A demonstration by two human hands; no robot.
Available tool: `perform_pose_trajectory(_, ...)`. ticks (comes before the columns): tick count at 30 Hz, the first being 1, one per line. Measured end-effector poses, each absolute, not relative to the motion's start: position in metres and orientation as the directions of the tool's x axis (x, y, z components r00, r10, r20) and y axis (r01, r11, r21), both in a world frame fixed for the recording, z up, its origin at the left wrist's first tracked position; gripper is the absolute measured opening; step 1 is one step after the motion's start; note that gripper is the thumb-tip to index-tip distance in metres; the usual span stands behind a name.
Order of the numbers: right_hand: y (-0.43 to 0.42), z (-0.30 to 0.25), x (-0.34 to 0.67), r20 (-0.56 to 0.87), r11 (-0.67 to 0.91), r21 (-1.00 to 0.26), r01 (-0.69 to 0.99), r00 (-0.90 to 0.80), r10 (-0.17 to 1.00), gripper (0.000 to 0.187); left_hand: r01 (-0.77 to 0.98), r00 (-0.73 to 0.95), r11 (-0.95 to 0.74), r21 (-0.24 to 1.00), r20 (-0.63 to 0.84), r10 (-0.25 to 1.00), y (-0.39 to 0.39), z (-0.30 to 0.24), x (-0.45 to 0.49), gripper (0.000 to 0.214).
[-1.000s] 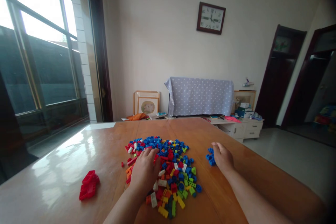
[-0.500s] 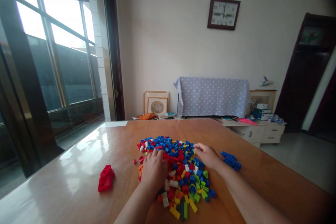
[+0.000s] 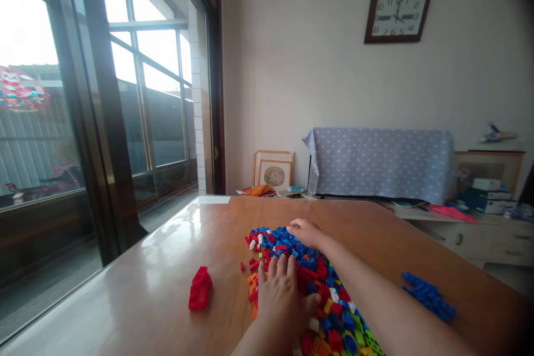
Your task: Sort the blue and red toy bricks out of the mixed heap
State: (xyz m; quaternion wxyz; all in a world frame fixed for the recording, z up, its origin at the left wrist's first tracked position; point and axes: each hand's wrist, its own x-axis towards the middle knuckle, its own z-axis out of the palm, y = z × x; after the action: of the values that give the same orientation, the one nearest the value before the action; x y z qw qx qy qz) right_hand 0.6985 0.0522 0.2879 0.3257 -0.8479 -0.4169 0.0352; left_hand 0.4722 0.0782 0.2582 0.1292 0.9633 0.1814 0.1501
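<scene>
A heap of mixed toy building bricks [image 3: 323, 272] in blue, red, yellow, green, orange and white lies on the table. My left hand [image 3: 281, 292] rests over the heap's near left side, palm down, fingers spread and touching red bricks. At the far side, my right hand [image 3: 307, 233] reaches across with its fingers stretched left over blue bricks; its fingertips are partly hidden. My right forearm covers the heap's right edge. A joined group of red bricks [image 3: 200, 288] sits apart on the left. On the right lies a group of blue bricks [image 3: 429, 296].
The brown wooden table [image 3: 158, 295] has a glossy top. A white sheet [image 3: 212, 199] lies at its far left corner. Beyond stand a low cabinet [image 3: 479, 236], a cloth-covered object [image 3: 377, 164] and framed pictures [image 3: 273, 174]. Large windows [image 3: 158, 94] line the left side.
The view has turned left, so the scene sits further right. My right hand has moved from the heap's right edge to its far side. My left hand's fingers have spread.
</scene>
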Motion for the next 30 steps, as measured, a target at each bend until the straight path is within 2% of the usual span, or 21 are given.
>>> perform_pose_trajectory(4, 0.088, 0.293, 0.705, 0.158, -0.445, -0.555, 0.702, 0.615, 0.773, 0.04, 0.329, 0.902, -0.886, 0.328, 0.17, 0.397, 0.08, 0.26, 0.473, 0.085)
perform_pose_trajectory(10, 0.119, 0.289, 0.705, 0.097, -0.42, -0.545, 0.726, 0.552, 0.828, 0.055, 0.304, 0.928, -0.873, 0.38, 0.089, 0.362, 0.08, 0.268, 0.469, 0.088)
perform_pose_trajectory(20, 0.108, 0.277, 0.693, 0.031, -0.408, -0.553, 0.726, 0.507, 0.861, 0.014, 0.352, 0.901, -0.855, 0.382, 0.11, 0.42, 0.076, 0.26, 0.472, 0.098)
perform_pose_trajectory(26, 0.082, 0.279, 0.686, 0.022, -0.407, -0.548, 0.731, 0.499, 0.866, 0.011, 0.385, 0.878, -0.859, 0.336, 0.155, 0.454, 0.075, 0.253, 0.475, 0.097)
perform_pose_trajectory(30, 0.06, 0.284, 0.676, 0.068, -0.383, -0.529, 0.758, 0.487, 0.871, 0.014, 0.395, 0.861, -0.856, 0.334, 0.19, 0.471, 0.076, 0.249, 0.477, 0.102)
